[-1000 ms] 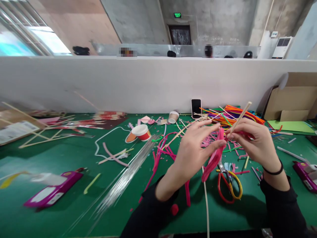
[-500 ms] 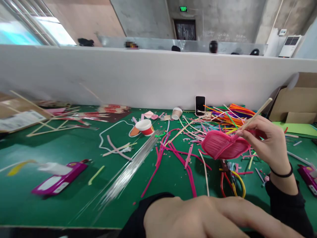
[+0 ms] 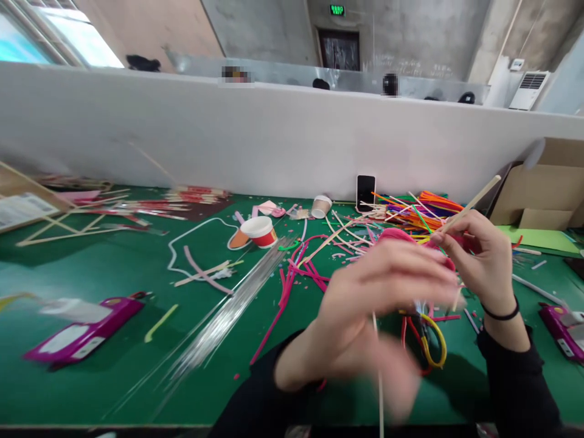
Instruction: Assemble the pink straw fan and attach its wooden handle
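Note:
My right hand point(image 3: 483, 258) pinches a pale wooden stick point(image 3: 477, 196) that slants up to the right. At the stick's lower end is a pink two-lobed piece point(image 3: 393, 233), ribbed inside in the earlier frame and now mostly hidden behind my left hand. My left hand point(image 3: 360, 310) is raised in front of it, blurred, with fingers stretched out and thumb apart. I see nothing held in it. A thin pale strip point(image 3: 380, 395) runs below the left hand toward the table edge. Red-and-yellow-handled pliers point(image 3: 435, 344) lie under the hands, partly covered.
Pink strips point(image 3: 274, 319) and a bundle of clear thin rods point(image 3: 223, 328) lie on the green table point(image 3: 182, 395). A purple glue gun-like tool point(image 3: 86, 331) is at left, another point(image 3: 563, 328) at right. A paper cup point(image 3: 259, 231), phone point(image 3: 365, 193) and colourful stems point(image 3: 438, 204) stand or lie farther back.
My left hand has risen from the front edge toward the pink piece, now covering much of it. My right hand keeps its pinch on the stick. The view has shifted slightly.

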A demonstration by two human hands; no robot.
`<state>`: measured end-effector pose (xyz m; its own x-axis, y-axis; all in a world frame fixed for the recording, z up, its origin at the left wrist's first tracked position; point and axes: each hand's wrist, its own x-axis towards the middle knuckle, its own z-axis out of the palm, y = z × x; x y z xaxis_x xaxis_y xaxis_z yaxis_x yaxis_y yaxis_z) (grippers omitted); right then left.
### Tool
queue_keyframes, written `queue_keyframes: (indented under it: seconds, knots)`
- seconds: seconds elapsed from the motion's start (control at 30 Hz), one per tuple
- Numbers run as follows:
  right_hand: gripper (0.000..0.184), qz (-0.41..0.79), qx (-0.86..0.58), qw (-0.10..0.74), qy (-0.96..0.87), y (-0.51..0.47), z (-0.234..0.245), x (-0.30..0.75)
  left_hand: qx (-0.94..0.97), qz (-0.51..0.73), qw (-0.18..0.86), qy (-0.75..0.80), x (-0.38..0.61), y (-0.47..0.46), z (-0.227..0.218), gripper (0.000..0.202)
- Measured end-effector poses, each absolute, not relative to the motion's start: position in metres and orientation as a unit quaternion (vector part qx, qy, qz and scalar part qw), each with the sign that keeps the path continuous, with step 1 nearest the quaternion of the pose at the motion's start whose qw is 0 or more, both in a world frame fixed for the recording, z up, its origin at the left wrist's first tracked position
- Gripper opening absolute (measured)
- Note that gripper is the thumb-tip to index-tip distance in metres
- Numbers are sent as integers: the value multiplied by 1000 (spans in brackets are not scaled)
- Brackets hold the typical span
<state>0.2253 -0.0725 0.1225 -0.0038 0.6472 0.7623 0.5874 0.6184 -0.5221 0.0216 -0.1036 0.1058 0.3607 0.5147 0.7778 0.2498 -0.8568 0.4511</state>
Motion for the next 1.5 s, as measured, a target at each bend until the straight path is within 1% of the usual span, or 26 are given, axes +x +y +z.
queue_keyframes:
  seconds: [0.07, 0.1, 0.13, 0.27, 0.33, 0.4, 0.57, 0.67, 0.77, 0.93, 1.0, 1.07, 1.2, 1.3, 1.37, 1.5]
  knots:
    - [20, 17, -431, 569, -701, -72, 120, 220, 792, 546, 92, 259, 39, -72, 115, 24]
    - [21, 12, -430, 576, -695, -72, 118, 217, 792, 543, 72, 270, 46, -59, 114, 30]
    - [22, 10, -433, 582, -688, -71, 116, 215, 792, 543, 55, 272, 52, -50, 110, 30]
    - [25, 56, -438, 596, -671, -68, 111, 209, 793, 558, 44, 242, 62, -36, 93, 11]
    - [24, 62, -434, 587, -681, -69, 112, 209, 783, 576, 48, 229, 61, -38, 92, 9]
    - [20, 32, -425, 568, -704, -72, 115, 212, 779, 583, 53, 226, 59, -41, 95, 9]
    - [2, -16, -407, 500, -765, -79, 123, 222, 790, 555, 54, 254, 57, -43, 100, 13]
    - [5, -7, -409, 498, -765, -79, 124, 224, 793, 546, 52, 265, 55, -43, 99, 13]
    - [7, 65, -406, 515, -752, -77, 124, 223, 800, 539, 69, 254, 53, -45, 100, 12]
    - [13, 290, -342, 543, -710, -71, 123, 224, 805, 527, 161, 219, 47, -47, 106, 6]
    - [14, 338, -321, 537, -703, -70, 123, 227, 808, 508, 215, 205, 44, -48, 109, 5]
    - [14, 359, -312, 524, -707, -70, 123, 230, 815, 476, 275, 185, 42, -49, 113, 7]
    - [11, 346, -295, 512, -728, -73, 124, 230, 820, 418, 359, 157, 37, -44, 117, 18]
    - [13, 301, -310, 515, -740, -73, 124, 227, 824, 385, 383, 160, 36, -36, 116, 21]
    - [15, 259, -339, 523, -738, -73, 123, 225, 825, 392, 364, 185, 37, -32, 114, 22]
    - [12, 167, -398, 540, -722, -73, 121, 221, 810, 450, 285, 245, 43, -36, 111, 36]
